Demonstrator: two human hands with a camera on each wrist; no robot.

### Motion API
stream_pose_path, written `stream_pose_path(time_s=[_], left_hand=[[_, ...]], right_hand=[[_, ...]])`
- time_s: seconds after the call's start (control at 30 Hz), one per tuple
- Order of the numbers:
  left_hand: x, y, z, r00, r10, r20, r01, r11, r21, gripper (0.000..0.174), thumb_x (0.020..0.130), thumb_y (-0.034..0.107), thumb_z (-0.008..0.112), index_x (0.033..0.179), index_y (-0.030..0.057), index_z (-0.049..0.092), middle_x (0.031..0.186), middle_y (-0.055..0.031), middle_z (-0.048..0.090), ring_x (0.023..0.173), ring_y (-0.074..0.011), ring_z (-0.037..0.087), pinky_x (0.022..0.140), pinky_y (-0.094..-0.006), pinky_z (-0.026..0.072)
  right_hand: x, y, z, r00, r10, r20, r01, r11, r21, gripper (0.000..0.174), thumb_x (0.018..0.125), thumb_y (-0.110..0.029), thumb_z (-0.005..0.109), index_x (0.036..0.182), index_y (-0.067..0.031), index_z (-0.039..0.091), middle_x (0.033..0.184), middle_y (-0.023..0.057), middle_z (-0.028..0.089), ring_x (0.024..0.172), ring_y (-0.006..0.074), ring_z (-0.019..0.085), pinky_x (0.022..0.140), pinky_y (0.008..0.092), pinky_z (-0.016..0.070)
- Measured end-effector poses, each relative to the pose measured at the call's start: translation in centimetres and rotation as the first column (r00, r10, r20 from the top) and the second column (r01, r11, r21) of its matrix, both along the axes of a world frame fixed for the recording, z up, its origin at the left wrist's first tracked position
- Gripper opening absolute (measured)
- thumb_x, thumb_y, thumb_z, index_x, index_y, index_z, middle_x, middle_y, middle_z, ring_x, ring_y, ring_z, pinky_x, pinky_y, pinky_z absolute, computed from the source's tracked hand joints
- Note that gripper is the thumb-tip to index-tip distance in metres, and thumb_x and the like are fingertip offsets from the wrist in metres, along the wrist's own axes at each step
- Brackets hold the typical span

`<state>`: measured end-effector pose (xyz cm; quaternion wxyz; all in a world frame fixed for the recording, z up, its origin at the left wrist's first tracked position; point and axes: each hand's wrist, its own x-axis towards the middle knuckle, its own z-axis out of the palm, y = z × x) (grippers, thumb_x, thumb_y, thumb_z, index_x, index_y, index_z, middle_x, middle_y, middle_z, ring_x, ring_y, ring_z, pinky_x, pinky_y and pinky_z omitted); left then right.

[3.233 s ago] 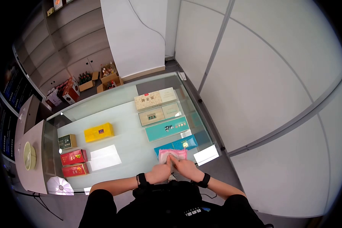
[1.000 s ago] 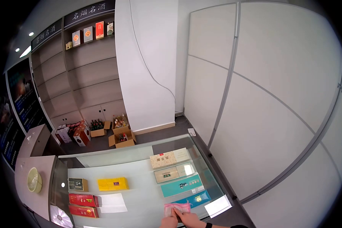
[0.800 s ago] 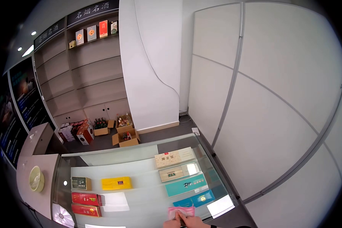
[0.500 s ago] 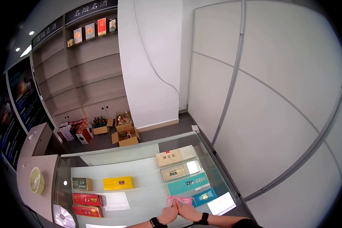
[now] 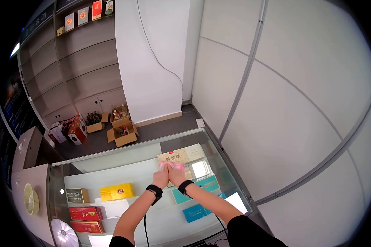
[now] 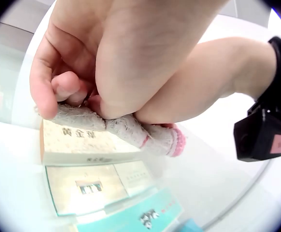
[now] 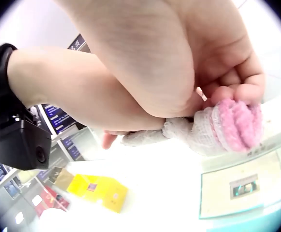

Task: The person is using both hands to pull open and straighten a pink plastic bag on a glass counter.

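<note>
Both hands hold a bunched white cloth with pink edging at chest-forward reach over the glass counter. My left hand and right hand meet side by side, fingers curled round the cloth. In the left wrist view the whitish cloth hangs as a crumpled roll below the fingers, overlapping the long cream carton. The right wrist view shows the pink end of the cloth poking out under the right fingers. Behind the hands, a beige carton is partly covered in the head view.
Teal and blue cartons lie nearer the counter's front right. At left are a yellow carton, a dark green box and red cartons. A pale yellow basin stands on the side desk. White panels border the right.
Both hands have moved forward with the cloth, from beside the blue carton at the near edge up to the cream cartons farther back. The head view has tilted down over the last half second.
</note>
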<state>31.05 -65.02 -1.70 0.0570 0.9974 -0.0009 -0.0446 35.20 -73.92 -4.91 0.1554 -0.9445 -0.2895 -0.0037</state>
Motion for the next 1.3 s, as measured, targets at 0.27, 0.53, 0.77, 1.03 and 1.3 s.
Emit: stream_pose_path(time_s=[0.27,0.53,0.77,1.03,1.3], left_hand=[[8.3,2.4,-0.7,0.978,0.203,0.047,-0.205,0.977,0.058,0.047,0.073,0.018,0.04,0.116,0.0051,0.025,0.066,-0.0065,0.057,0.058,-0.0212,0.056,0.049,-0.0315,0.0424],[11.4,3.4,-3.6,0.917,0.313,0.246,-0.319,0.948,-0.017,0.051,0.069,0.017,0.045,0.114,0.0019,0.027,0.059,-0.0046,0.056,0.05,-0.0212,0.055,0.043,-0.031,0.0413],[4.2,0.3,-3.3,0.94,0.286,0.185,-0.305,0.948,0.086,0.053,0.069,0.015,0.044,0.116,-0.0007,0.023,0.055,-0.0035,0.054,0.046,-0.0179,0.053,0.039,-0.0281,0.0399],[-11.1,-5.1,-1.5,0.983,0.032,0.178,-0.06,0.986,0.154,0.057,0.067,0.011,0.044,0.111,-0.0156,0.02,0.05,-0.0018,0.051,0.04,-0.0121,0.05,0.035,-0.0239,0.0372],[-23.1,-7.8,0.5,0.988,-0.086,0.125,0.071,0.99,0.125,0.055,0.064,0.008,0.045,0.109,-0.0158,0.024,0.053,-0.0028,0.05,0.042,-0.0113,0.049,0.036,-0.0208,0.0377]], right_hand=[[7.7,4.3,1.3,0.986,-0.157,-0.054,0.154,0.987,-0.048,0.028,0.078,-0.023,0.029,0.105,-0.0239,0.036,0.071,0.0083,0.057,0.062,0.0245,0.055,0.049,0.0363,0.0423],[9.2,4.7,2.0,0.988,-0.14,0.058,0.14,0.99,0.002,0.024,0.08,-0.025,0.026,0.097,-0.026,0.044,0.068,0.0055,0.057,0.061,0.0223,0.056,0.048,0.0349,0.0413],[2.8,1.5,2.5,1.0,-0.012,-0.002,0.012,0.999,-0.037,0.032,0.076,-0.021,0.032,0.108,-0.0237,0.035,0.071,0.0075,0.057,0.062,0.0247,0.055,0.05,0.0349,0.0417],[-11.0,-5.9,3.7,0.974,0.226,0.032,-0.227,0.974,0.015,0.046,0.072,-0.015,0.04,0.115,-0.0155,0.026,0.066,0.0107,0.054,0.054,0.0275,0.053,0.043,0.0375,0.0396],[-22.3,-9.7,4.7,0.957,0.286,-0.043,-0.289,0.944,-0.158,0.059,0.069,-0.013,0.045,0.121,-0.0144,0.018,0.054,0.0097,0.05,0.047,0.0255,0.051,0.036,0.0338,0.038]])
